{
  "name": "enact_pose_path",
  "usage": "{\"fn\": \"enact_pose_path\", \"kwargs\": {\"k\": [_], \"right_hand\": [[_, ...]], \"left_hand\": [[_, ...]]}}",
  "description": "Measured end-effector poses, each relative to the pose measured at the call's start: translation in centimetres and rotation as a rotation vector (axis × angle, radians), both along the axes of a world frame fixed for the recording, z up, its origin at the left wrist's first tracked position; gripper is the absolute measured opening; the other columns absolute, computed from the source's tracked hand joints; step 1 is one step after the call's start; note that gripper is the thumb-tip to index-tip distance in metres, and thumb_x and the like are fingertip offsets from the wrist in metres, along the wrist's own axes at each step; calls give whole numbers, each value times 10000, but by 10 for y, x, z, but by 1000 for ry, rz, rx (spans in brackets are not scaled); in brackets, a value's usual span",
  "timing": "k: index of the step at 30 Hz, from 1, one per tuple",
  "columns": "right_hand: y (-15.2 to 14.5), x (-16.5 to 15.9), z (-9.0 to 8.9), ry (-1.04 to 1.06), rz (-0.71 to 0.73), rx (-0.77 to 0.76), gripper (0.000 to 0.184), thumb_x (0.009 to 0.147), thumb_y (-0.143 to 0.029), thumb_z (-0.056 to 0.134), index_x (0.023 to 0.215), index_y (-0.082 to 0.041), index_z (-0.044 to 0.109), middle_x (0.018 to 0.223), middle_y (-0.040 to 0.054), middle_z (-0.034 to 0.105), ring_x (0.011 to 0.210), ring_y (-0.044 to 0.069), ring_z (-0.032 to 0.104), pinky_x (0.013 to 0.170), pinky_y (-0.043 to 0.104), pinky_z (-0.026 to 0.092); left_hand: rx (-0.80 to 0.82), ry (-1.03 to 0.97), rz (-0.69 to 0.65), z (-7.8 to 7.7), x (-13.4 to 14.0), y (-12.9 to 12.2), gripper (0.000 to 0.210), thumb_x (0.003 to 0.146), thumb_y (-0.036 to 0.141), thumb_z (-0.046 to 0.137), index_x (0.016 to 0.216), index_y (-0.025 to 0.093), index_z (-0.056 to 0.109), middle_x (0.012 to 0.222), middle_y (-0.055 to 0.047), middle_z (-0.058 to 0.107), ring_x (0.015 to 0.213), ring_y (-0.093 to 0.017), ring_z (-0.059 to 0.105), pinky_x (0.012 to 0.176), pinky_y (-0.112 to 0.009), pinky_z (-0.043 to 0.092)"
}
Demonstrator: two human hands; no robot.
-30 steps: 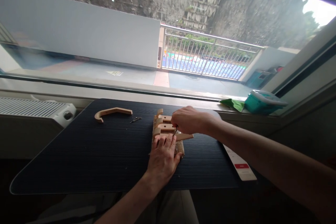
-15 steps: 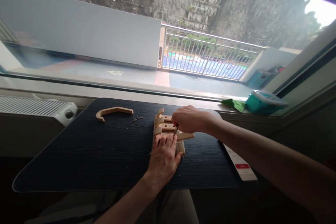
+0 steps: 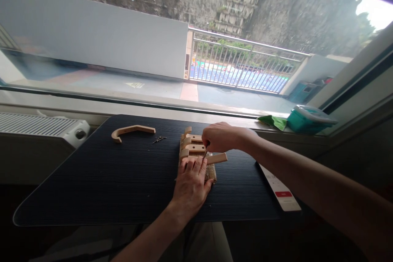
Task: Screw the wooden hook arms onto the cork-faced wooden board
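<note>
My right hand (image 3: 218,136) is closed in a fist round a screwdriver (image 3: 206,152). Its handle is hidden in the fist, and its thin shaft points down at a wooden hook (image 3: 217,158). My left hand (image 3: 190,184) presses that hook against a board (image 3: 211,175), fingers closed over the hook and thumb at the board's near edge. The screwdriver tip is hidden by my left fingertips. Beyond it, more curved wooden hooks (image 3: 195,147) with dark holes lie side by side on the board.
A loose wooden hook (image 3: 133,129) and several screws (image 3: 159,139) lie on the dark table (image 3: 101,184). A phone (image 3: 281,192) rests at the right edge. On the windowsill are a green cloth (image 3: 273,122) and a teal box (image 3: 310,119). A radiator (image 3: 43,129) stands left.
My right fist has turned and shifted slightly to the right round the screwdriver. My left hand stays in place on the hook and board.
</note>
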State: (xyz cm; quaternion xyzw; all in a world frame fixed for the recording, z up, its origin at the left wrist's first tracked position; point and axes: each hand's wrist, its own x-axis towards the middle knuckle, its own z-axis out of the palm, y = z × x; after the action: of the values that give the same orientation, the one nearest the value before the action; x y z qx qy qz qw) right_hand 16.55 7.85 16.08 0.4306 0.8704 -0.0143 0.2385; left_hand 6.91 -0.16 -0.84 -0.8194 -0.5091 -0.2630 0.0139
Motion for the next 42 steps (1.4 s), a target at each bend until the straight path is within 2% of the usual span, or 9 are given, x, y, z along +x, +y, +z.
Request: {"fn": "enact_pose_path", "kwargs": {"k": [4,7,10,13,19,25,32,37,42], "right_hand": [[2,0,-6,35,-16,72,288,770,-272,454,893,-169,692,870,102,688,774,198,612,613,274,388],[0,-1,-2,8,-20,26,349,714,-382,551,984,-200,673,904,81,684,801,219,607,621,287,398],[-5,-3,4,-20,7,-43,358,670,-298,610,1012,-206,663,944,70,678,831,208,600,623,265,398],[-8,-3,3,1,24,26,242,732,-189,523,913,-163,681,895,96,681,809,190,608,620,250,390],[-7,3,0,10,-24,60,287,768,-336,516,958,-189,673,884,81,682,821,217,612,621,270,391],[-6,5,1,29,13,37,255,703,-167,526,899,-196,687,914,68,687,827,193,608,602,247,375],[-6,4,-1,5,-24,70,287,732,-320,523,940,-200,679,898,80,683,812,215,608,609,277,385],[-7,5,5,7,11,43,285,697,-176,526,926,-230,687,950,55,681,855,196,602,643,265,385],[-6,0,-1,-6,-10,93,254,742,-207,495,901,-163,688,884,112,687,813,211,616,618,269,393]], "left_hand": [[-15,8,1,1,0,1,505,835,395,492,1275,148,461,1293,-89,492,1159,-271,402,1021,-465,285],[-21,15,1,0,-1,2,508,834,392,494,1277,146,458,1292,-85,496,1161,-269,401,1024,-463,282],[-14,15,8,-2,-2,2,509,832,395,499,1275,147,459,1289,-84,499,1164,-262,400,1028,-456,283],[-5,9,5,-2,-1,1,508,827,392,506,1274,156,460,1295,-91,493,1165,-269,402,1021,-468,289],[-8,23,4,-1,0,1,513,833,397,494,1280,150,452,1302,-92,485,1171,-265,399,1028,-459,286],[-9,20,3,-1,0,1,508,839,391,484,1287,156,444,1303,-92,481,1172,-269,397,1028,-468,286],[-10,12,1,0,0,1,504,831,384,498,1277,154,457,1296,-97,489,1163,-276,410,1014,-476,298],[-2,21,-2,0,0,1,506,829,384,500,1280,160,454,1295,-103,489,1161,-276,411,1010,-483,300],[-7,22,2,0,0,1,506,832,393,495,1281,162,453,1299,-93,487,1164,-271,406,1015,-468,297]]}}
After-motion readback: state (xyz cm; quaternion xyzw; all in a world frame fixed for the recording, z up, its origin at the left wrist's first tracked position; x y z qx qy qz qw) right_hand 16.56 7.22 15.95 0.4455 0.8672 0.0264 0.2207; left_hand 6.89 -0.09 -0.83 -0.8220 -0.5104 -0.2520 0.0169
